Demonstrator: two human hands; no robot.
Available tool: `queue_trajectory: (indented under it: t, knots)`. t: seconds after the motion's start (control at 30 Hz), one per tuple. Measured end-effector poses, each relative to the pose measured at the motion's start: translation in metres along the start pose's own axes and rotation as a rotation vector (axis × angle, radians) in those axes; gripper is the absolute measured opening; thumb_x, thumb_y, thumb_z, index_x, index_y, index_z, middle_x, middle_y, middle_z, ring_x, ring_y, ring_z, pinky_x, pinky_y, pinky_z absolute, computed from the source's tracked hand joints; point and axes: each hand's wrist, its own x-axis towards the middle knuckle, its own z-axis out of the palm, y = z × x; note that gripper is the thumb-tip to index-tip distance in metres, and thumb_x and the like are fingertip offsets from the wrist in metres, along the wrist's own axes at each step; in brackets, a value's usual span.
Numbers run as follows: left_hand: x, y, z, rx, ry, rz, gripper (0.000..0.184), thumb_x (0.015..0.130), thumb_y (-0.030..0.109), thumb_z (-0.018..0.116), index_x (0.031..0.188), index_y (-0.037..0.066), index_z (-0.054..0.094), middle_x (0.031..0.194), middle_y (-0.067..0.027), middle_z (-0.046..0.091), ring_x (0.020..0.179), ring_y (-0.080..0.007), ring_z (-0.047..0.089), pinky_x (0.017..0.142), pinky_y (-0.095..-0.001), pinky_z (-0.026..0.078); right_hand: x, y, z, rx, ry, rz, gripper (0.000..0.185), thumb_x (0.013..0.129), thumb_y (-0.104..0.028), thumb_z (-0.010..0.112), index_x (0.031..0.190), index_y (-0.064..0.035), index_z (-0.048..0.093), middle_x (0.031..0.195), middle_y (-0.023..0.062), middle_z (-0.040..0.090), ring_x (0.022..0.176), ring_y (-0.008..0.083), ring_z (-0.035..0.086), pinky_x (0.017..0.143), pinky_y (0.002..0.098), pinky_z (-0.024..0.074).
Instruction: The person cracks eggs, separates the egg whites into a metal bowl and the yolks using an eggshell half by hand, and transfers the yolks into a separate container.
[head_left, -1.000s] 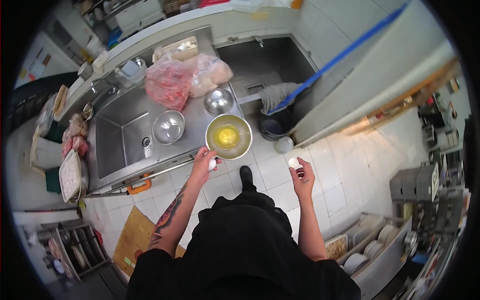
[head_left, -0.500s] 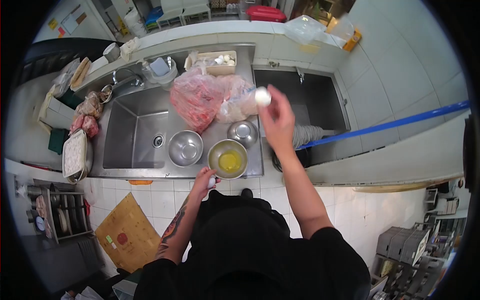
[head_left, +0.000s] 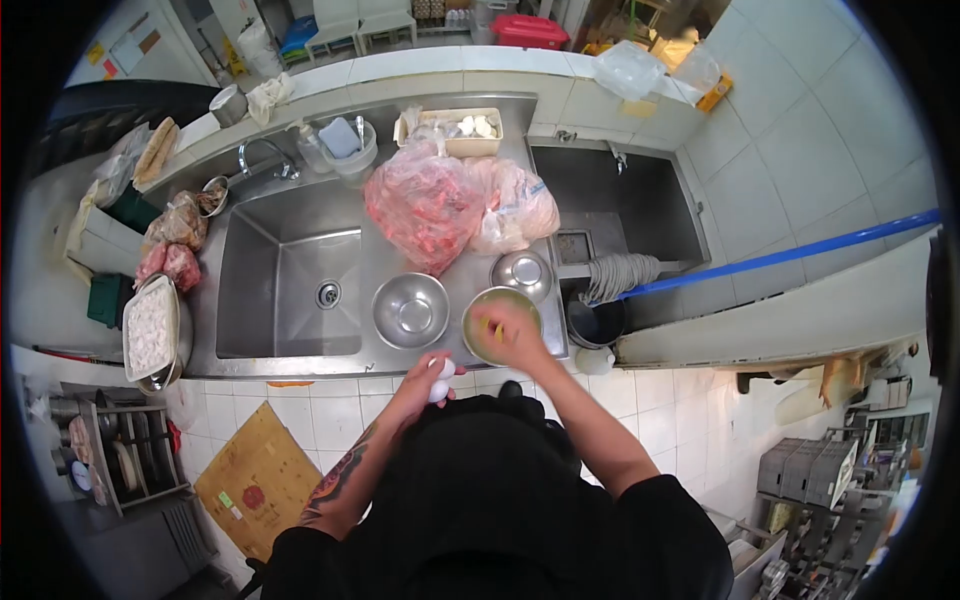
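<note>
My left hand [head_left: 428,382] is closed around white eggs [head_left: 439,391] just in front of the counter edge. Over a metal bowl [head_left: 467,327] with yellow liquid, my right hand [head_left: 505,332] is blurred and covers much of it; what its fingers hold, if anything, cannot be made out. To the left stands a second metal bowl [head_left: 411,311], with nothing in it. A smaller metal bowl [head_left: 522,273] sits behind the first. A cream tray [head_left: 478,146] at the back of the counter holds white shells or eggs.
Bags of red meat [head_left: 425,205] and paler meat [head_left: 510,205] lie on the counter. A sink [head_left: 290,270] is at left, a dark basin [head_left: 630,195] at right. A mop with a blue handle [head_left: 780,257] rests across a bucket [head_left: 597,322]. A white-filled tub [head_left: 152,330] stands far left.
My right hand has come down from near the cream tray to over the bowl. The white shell it held is no longer visible in it. The view has shifted slightly.
</note>
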Motion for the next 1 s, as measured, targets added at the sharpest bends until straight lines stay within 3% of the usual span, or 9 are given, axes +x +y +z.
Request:
queue_trajectory:
  t: [0.07,0.2,0.27,0.3,0.37,0.4,0.47,0.7,1.0]
  knots:
    - [0.019,0.007,0.004,0.008,-0.067,-0.014,0.049,0.112,0.041,0.041,0.148,0.008,0.041,0.113,-0.0121,0.069,0.072,-0.0172,0.068,0.052,-0.0259,0.051,-0.024,-0.012,0.016,-0.027,-0.052,-0.071,0.043,0.09,-0.011,0.073,0.131,-0.0047,0.064,0.113,0.0156,0.069,0.096,0.0272,0.07,0.08,0.0367,0.055]
    - [0.036,0.029,0.032,0.241,-0.227,0.003,0.055,0.112,0.046,0.036,0.151,0.007,0.039,0.12,-0.0146,0.07,0.071,-0.0161,0.068,0.052,-0.0256,0.05,-0.05,-0.036,0.019,-0.078,0.169,-0.198,0.039,0.09,-0.01,0.075,0.127,-0.0035,0.066,0.113,0.0135,0.068,0.09,0.0257,0.068,0.078,0.0346,0.0545]
    - [0.052,0.032,0.039,0.278,-0.3,-0.01,0.059,0.112,0.048,0.034,0.153,0.006,0.037,0.121,-0.0151,0.071,0.071,-0.0156,0.068,0.052,-0.0252,0.049,-0.059,-0.022,0.001,0.161,0.046,0.151,0.041,0.091,-0.011,0.076,0.129,-0.0037,0.064,0.11,0.0075,0.068,0.085,0.0163,0.065,0.073,0.0291,0.0528]
    - [0.053,0.032,0.044,0.292,-0.316,-0.06,0.062,0.112,0.05,0.033,0.155,0.005,0.035,0.119,-0.0142,0.072,0.07,-0.0148,0.068,0.052,-0.0248,0.049,-0.071,-0.004,-0.001,0.182,0.139,0.157,0.04,0.092,-0.011,0.076,0.13,-0.0045,0.064,0.107,0.0028,0.068,0.083,0.0092,0.063,0.071,0.0245,0.0511]
    - [0.045,0.041,0.057,0.32,-0.312,-0.088,0.066,0.112,0.052,0.032,0.156,0.003,0.036,0.114,-0.0115,0.075,0.07,-0.0128,0.066,0.052,-0.0235,0.047,-0.095,0.035,-0.012,0.411,0.341,0.435,0.041,0.092,-0.01,0.075,0.13,-0.004,0.061,0.106,0.0065,0.068,0.081,0.0094,0.063,0.068,0.0254,0.0528]
    - [0.047,0.036,0.057,0.319,-0.319,-0.097,0.066,0.112,0.052,0.032,0.156,0.003,0.036,0.114,-0.0115,0.075,0.07,-0.0128,0.066,0.052,-0.0235,0.047,-0.104,0.055,-0.016,0.452,0.494,0.399,0.041,0.092,-0.01,0.074,0.129,-0.0027,0.059,0.107,0.0091,0.067,0.08,0.0108,0.065,0.068,0.028,0.0548]
    - [0.052,0.025,0.046,0.334,-0.275,-0.055,0.062,0.112,0.049,0.032,0.153,0.003,0.042,0.116,-0.0106,0.075,0.07,-0.0118,0.065,0.053,-0.023,0.048,-0.133,0.109,-0.013,0.162,0.689,0.489,0.04,0.093,-0.01,0.073,0.129,-0.001,0.06,0.109,0.0127,0.068,0.081,0.0164,0.068,0.071,0.0318,0.057]
    - [0.039,-0.003,0.011,0.256,-0.065,-0.017,0.048,0.111,0.04,0.043,0.138,0.002,0.057,0.106,-0.0118,0.074,0.068,-0.0104,0.064,0.055,-0.0234,0.049,-0.149,0.105,-0.01,-0.264,0.475,0.258,0.044,0.09,-0.011,0.074,0.132,-0.0041,0.064,0.122,0.0161,0.066,0.1,0.0321,0.069,0.083,0.036,0.0573]
    - [0.033,-0.022,0.0,0.204,0.044,-0.008,0.044,0.111,0.039,0.045,0.131,0.002,0.059,0.104,-0.0116,0.073,0.069,-0.0104,0.065,0.054,-0.0236,0.05,-0.14,0.114,-0.017,-0.289,0.442,0.257,0.04,0.094,-0.011,0.072,0.133,-0.0034,0.063,0.122,0.0158,0.067,0.097,0.028,0.07,0.081,0.0337,0.057]
